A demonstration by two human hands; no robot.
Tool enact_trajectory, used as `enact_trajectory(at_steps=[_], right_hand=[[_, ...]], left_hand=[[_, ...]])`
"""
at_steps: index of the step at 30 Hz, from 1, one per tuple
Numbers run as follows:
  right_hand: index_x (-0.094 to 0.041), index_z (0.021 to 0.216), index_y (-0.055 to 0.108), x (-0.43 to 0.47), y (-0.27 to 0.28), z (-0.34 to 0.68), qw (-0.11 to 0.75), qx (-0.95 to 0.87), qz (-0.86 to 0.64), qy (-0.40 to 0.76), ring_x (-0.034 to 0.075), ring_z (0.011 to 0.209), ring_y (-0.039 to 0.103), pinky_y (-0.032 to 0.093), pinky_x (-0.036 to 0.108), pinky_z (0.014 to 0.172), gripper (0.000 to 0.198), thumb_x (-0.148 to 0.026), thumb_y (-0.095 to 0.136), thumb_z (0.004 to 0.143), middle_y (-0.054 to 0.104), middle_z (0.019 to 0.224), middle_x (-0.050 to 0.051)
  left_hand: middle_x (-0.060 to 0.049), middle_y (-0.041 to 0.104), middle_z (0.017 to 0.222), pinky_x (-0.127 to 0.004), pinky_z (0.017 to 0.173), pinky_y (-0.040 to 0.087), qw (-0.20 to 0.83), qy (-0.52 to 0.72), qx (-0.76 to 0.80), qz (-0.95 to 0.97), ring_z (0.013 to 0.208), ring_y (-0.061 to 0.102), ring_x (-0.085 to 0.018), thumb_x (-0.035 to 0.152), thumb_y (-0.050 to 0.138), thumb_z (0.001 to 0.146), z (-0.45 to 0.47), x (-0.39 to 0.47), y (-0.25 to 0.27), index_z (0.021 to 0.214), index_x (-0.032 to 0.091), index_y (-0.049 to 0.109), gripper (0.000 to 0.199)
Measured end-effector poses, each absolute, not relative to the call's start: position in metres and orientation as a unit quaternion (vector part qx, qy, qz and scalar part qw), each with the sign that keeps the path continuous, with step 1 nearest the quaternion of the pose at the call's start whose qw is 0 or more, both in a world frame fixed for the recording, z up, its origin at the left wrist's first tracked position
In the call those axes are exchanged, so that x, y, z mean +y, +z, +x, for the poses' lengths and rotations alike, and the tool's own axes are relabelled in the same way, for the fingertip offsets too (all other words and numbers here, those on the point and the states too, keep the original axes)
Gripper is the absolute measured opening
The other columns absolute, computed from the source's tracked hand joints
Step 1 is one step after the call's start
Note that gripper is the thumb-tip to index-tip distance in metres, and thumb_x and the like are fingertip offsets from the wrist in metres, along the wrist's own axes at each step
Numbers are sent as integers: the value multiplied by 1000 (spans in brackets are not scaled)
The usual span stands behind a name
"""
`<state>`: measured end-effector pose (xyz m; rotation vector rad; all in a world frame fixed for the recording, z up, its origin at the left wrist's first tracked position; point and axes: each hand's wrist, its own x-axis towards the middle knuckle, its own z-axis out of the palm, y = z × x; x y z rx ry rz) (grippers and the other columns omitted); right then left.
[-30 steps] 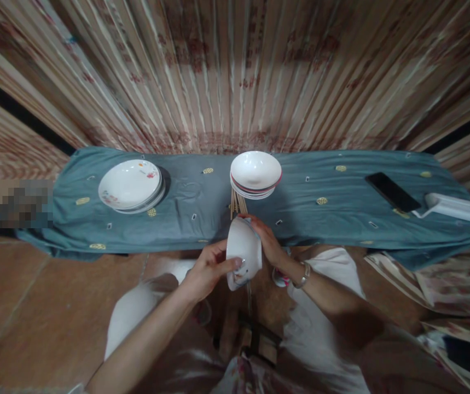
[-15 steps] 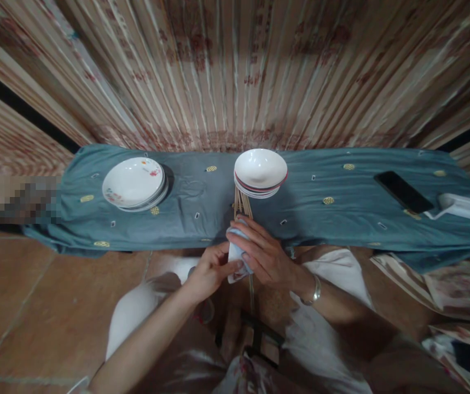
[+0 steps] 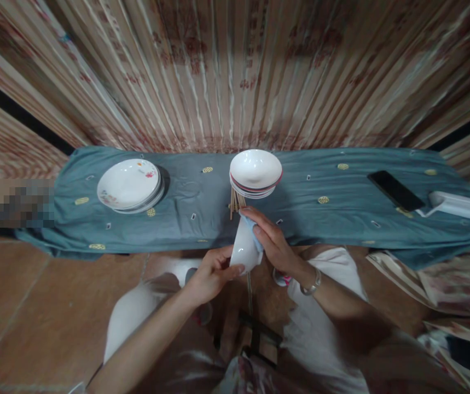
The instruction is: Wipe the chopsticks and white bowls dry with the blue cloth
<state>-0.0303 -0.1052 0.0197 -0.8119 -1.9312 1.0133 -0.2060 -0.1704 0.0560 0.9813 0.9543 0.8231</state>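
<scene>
A white bowl [image 3: 243, 249] is tilted on its side in front of the table's near edge. My left hand [image 3: 214, 271] grips its lower left rim, thumb on one side and fingers behind. My right hand [image 3: 274, 241] is closed on a light blue cloth [image 3: 255, 225] and presses it against the bowl's right outer side. Just beyond the hands, wooden chopsticks [image 3: 235, 203] lie with their far ends hidden under a stack of white bowls [image 3: 256, 167], one of them red-rimmed.
A stack of flowered white plates [image 3: 128, 183] stands at the left of the cloth-covered table [image 3: 185, 219]. Toward the right lie a black phone [image 3: 395, 190] and a white object with a bent arm [image 3: 460, 207]. A pleated curtain [image 3: 235, 76] hangs behind the table.
The bowl in my hands has turned so that more of its white surface shows. My right hand has shifted with the cloth to the bowl's right side. The view has moved slightly.
</scene>
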Motion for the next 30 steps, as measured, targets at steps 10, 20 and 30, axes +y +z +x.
enact_trajectory(at_steps=[10, 20, 30], right_hand=[[-19, 139, 42, -118, 30, -35, 361, -878, -220, 224, 26, 142, 30, 28, 53, 116, 45, -21, 36, 94, 43, 146, 13], [-24, 131, 50, -100, 25, -27, 388, -728, -343, 449, 19, 129, 46, 31, 38, 113, 39, -35, 33, 98, 53, 137, 6], [-25, 115, 62, -88, 7, -35, 421, -555, -393, 600, 20, 118, 54, 32, 35, 107, 35, -38, 45, 88, 63, 125, 1]], left_hand=[[-4, 60, 79, -25, 67, 40, 677, 388, 431, 452, 71, 48, -14, 42, 76, 69, -205, -167, 54, 87, 12, 72, 35], [-3, 59, 72, -24, 65, 38, 694, 366, 425, 452, 69, 49, -14, 38, 77, 68, -201, -169, 59, 84, 11, 73, 32], [-4, 59, 70, -24, 64, 38, 690, 369, 431, 450, 67, 48, -14, 42, 78, 67, -201, -171, 66, 81, 11, 73, 35]])
